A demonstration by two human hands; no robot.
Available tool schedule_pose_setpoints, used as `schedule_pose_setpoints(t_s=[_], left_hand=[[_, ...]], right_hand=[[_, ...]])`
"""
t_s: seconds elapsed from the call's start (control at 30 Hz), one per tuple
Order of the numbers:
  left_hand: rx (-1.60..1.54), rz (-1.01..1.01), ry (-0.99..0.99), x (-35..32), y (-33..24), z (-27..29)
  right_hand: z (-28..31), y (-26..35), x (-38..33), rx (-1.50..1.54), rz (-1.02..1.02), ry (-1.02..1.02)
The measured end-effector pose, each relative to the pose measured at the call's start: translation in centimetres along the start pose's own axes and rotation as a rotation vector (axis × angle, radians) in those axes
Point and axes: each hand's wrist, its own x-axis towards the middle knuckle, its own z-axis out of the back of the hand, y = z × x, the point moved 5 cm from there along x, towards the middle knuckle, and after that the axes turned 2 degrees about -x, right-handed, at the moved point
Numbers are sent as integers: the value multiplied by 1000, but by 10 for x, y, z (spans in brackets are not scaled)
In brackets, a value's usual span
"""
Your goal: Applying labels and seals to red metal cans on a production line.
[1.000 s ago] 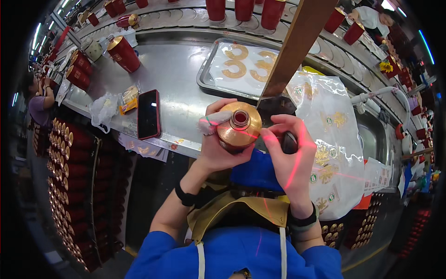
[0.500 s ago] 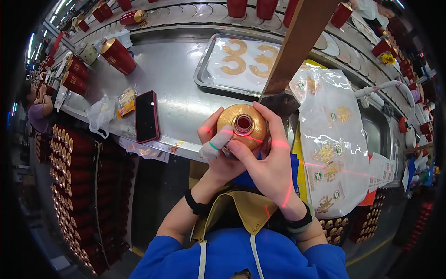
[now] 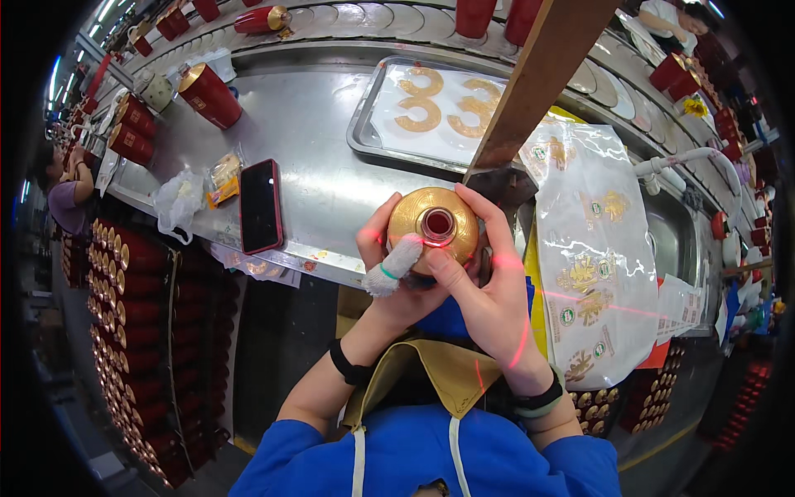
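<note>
Both hands hold a bottle [image 3: 451,201] with a gold shoulder and an open red neck facing up. My left hand [image 3: 399,305] wraps its left side, and its thumb wears a white cloth finger cover [image 3: 383,280] with a green band, pressed near the neck. My right hand [image 3: 490,308] clasps the right side, thumb on the gold shoulder below the neck and fingers reaching round the far side. The bottle's lower body is hidden by my hands. Red light lines cross the neck area and my right hand.
A metal tray [image 3: 358,137] with gold curved decals lies beyond, beside a slanted brown post [image 3: 538,83]. Left are a phone [image 3: 261,207], a plastic bag [image 3: 176,203] and red bottles [image 3: 211,95]. Decal sheets [image 3: 592,248] lie right; a conveyor [image 3: 364,31] runs behind.
The red bottles on the conveyor have moved to the right. My hands and the held bottle have shifted slightly right, and my covered left thumb lies a little differently against the shoulder.
</note>
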Motion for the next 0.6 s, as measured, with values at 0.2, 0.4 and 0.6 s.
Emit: schedule_pose_setpoints(t_s=[0.2,0.4,0.6], left_hand=[[112,-35,31,2,-6,8],[201,20,61,7,-21,6],[453,-11,141,14,-33,-6]], right_hand=[[7,5,-2,38,-36,23],[27,8,-4,-144,-84,120],[26,5,-5,-139,-20,170]])
